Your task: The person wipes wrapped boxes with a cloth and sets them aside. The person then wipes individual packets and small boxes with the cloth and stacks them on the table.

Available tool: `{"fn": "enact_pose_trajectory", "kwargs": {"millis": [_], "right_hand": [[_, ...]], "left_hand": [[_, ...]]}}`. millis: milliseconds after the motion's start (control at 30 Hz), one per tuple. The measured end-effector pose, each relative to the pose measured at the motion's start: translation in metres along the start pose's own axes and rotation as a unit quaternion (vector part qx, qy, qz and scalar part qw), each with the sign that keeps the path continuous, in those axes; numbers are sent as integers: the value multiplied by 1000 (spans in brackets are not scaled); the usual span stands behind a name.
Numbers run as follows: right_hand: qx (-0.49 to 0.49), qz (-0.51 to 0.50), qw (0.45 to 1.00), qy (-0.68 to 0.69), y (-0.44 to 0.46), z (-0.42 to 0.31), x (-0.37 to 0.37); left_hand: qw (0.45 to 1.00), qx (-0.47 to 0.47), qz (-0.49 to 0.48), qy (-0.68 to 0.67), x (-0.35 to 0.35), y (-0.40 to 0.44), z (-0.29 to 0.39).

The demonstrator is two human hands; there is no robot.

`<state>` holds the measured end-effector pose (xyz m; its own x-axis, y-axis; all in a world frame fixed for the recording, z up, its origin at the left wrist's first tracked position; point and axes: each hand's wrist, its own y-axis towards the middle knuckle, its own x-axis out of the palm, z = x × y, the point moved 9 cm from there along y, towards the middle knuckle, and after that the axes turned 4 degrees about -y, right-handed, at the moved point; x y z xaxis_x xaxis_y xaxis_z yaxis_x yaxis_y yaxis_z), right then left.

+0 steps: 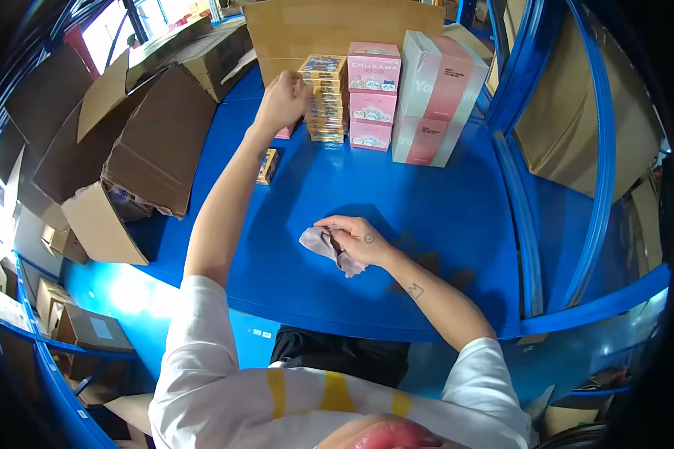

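My left hand (284, 102) is at the upper left side of a tall stack of small yellow boxes (326, 97), its fingers bent against the upper boxes. Whether it grips one I cannot make out. Above the middle of the blue table (277, 280), my right hand (356, 241) is closed on a crumpled pale pink cloth (319, 241). One small yellow box (268, 166) lies apart, below the left wrist. Right of the yellow stack stand three pink boxes (372, 108), one on another. Part of another pink item (284, 132) shows under my left hand.
Two large white and pink boxes (436, 97) are stacked at the back right, before an upright cardboard sheet (337, 26). Open cardboard boxes (161, 138) crowd the left side. A blue metal frame (513, 217) borders the right edge.
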<state>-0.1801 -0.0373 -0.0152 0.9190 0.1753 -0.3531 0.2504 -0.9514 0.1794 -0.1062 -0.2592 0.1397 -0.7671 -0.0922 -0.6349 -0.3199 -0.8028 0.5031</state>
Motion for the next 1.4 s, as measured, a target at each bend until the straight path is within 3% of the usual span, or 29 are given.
{"fn": "enact_pose_trajectory", "kwargs": {"millis": [200,400,533,733,1067,1200,1400], "right_hand": [[10,-7,1000,-7,-1,3,1],[50,-18,999,8,1,5,2],[18,-32,999,-5,3,6,3],[7,-21,1000,14,4,12,5],[23,-29,999,-4,3,5,2],[-28,2,1000,8,6,13,5],[-25,7,1000,-6,3,8,3]], "left_hand": [[972,-224,29,-72,2,33,-33],[985,-149,39,-83,10,44,-45],[966,-80,-43,-243,37,50,-58],[976,-124,-13,-178,34,51,-58],[987,-37,20,-157,16,58,-30],[996,-60,-1,68,10,57,-19],[999,-25,45,6,7,57,-14]]}}
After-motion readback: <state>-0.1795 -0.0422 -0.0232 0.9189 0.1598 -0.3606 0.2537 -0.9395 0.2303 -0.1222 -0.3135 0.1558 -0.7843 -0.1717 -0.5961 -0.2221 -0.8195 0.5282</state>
